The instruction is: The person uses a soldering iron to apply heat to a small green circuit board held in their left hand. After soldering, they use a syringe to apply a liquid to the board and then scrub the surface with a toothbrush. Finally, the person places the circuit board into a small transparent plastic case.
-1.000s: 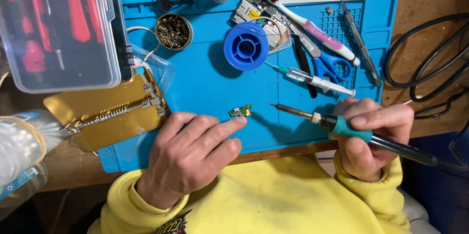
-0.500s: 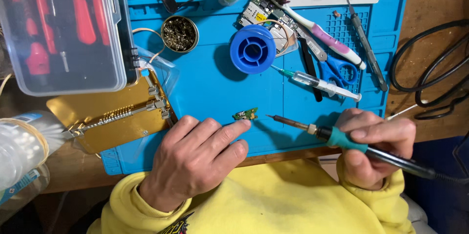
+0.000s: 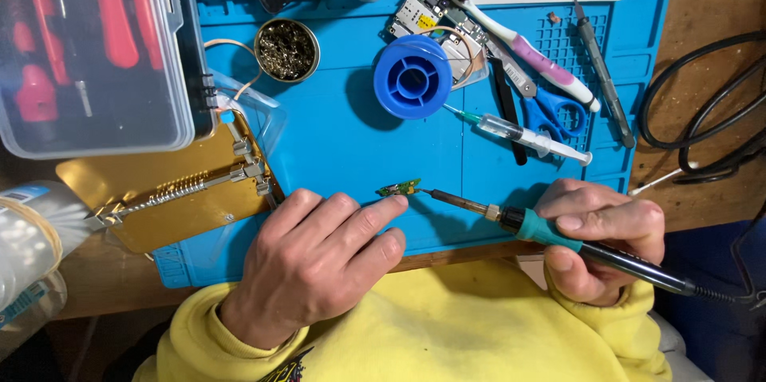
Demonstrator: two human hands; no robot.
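Note:
A tiny green circuit board (image 3: 399, 187) lies on the blue work mat (image 3: 343, 143) near its front edge. My left hand (image 3: 315, 258) rests flat on the mat, its index fingertip pressing against the board's lower edge. My right hand (image 3: 598, 234) grips a soldering iron (image 3: 542, 230) with a teal and black handle. The iron's metal tip touches the right end of the small board.
On the mat lie a blue solder spool (image 3: 413, 76), a brass wool tin (image 3: 287, 49), a syringe (image 3: 523, 135), blue scissors (image 3: 542, 103), a toothbrush (image 3: 527, 51) and tweezers (image 3: 602, 71). A clear tool case (image 3: 88, 47) and gold board holder (image 3: 171, 187) sit left. Black cables (image 3: 710, 111) coil right.
The soldering iron's tip has moved left until it meets the small board. My left index finger has stayed against the board.

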